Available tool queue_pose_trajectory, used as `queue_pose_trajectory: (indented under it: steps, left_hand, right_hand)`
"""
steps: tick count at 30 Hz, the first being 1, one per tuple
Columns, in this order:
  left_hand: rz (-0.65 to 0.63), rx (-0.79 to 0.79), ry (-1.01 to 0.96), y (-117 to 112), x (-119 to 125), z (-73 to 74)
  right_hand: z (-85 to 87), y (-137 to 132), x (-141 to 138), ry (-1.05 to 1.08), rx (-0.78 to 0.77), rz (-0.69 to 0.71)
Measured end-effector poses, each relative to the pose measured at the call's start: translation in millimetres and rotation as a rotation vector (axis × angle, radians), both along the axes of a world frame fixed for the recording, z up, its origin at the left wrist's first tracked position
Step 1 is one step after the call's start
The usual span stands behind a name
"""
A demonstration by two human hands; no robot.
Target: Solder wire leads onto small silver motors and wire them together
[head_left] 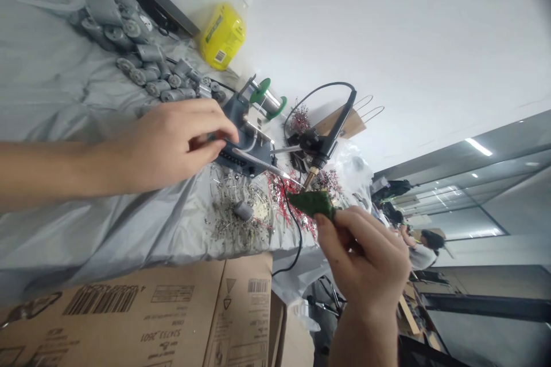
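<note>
Cardboard cartons (142, 315) lay nearest the lens, along the bottom edge, flaps printed with barcodes, a warning triangle and inverted code lines; only the digits "2601" could be made out.

Right hand (365, 264): closed in a pinch, thumb and fingers gripping a green pad (312, 203) by its lower right end. The pad was held in the air beyond the table's edge, long axis running left to right, free end pointing left toward the red wire offcuts (279, 195).

Soldering iron (331, 137): black handle, held in a clamp, long axis from upper right to lower left. Its brass-coloured tip pointed down at the pad's upper edge — touching it or just short of it, not clear which.

Left hand (172, 143): fingertips shut together at the near edge of a blue-grey fixture (241, 146); what lay between them was too small to tell.

Solder spool (267, 97): green flanges, mounted on top of the fixture.

Yellow bottle (221, 34): lying tilted behind, label with barcode, wording unreadable.

Grey motors (142, 63): a heap of small cylinders on the grey cloth (64, 86).

Background, far right: a seated person (424, 246), well apart.
</note>
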State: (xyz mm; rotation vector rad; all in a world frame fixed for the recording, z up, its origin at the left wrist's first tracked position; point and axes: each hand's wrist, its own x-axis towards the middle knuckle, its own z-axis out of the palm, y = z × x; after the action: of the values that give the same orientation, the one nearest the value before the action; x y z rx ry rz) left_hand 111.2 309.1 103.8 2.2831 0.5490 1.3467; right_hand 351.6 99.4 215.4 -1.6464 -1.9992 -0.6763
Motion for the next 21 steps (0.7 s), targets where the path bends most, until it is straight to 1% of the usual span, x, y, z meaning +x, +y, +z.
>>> queue_pose_trajectory:
  steps: [3, 4, 7, 10, 11, 13, 14, 17, 20, 21]
  left_hand:
    - [0.011, 0.012, -0.056, -0.3, 1.8, -0.9]
    - [0.015, 0.016, -0.065, -0.2, 2.1, -1.4]
    - [0.016, 0.027, -0.069, 0.3, 1.9, -2.6]
    - [0.007, 0.03, -0.071, 0.3, 0.5, -2.5]
    - [0.005, 0.029, -0.068, 0.2, 0.0, -2.3]
    - [0.002, 0.028, -0.056, 0.0, -0.7, -1.7]
    - [0.002, 0.028, -0.053, -0.1, -0.9, -1.4]
    - [-0.003, 0.023, -0.044, 0.3, -0.8, -1.2]
    - [-0.008, 0.02, -0.045, 0.7, 0.0, -1.5]
    - [-0.007, 0.019, -0.053, 0.7, 0.3, -1.7]
  right_hand:
    - [0.5, -1.2, -1.3, -0.031, 0.097, -0.037]
    - [0.7, -1.4, -1.6, -0.032, 0.094, -0.026]
    - [1.3, -1.5, -2.2, -0.039, -0.012, 0.02]
    - [2.4, -1.6, -2.2, -0.06, 0.063, -0.017]
    - [3.0, -1.7, -2.1, -0.048, 0.052, -0.015]
    - [4.0, -1.7, -1.7, -0.034, -0.023, 0.018]
    - [4.5, -1.6, -1.3, -0.039, -0.032, 0.017]
    - [5.7, -1.4, 0.5, -0.032, 0.025, -0.005]
    - [6.7, -1.2, 2.9, -0.017, -0.069, 0.046]
    - [6.9, -1.0, 3.7, -0.03, -0.058, 0.038]
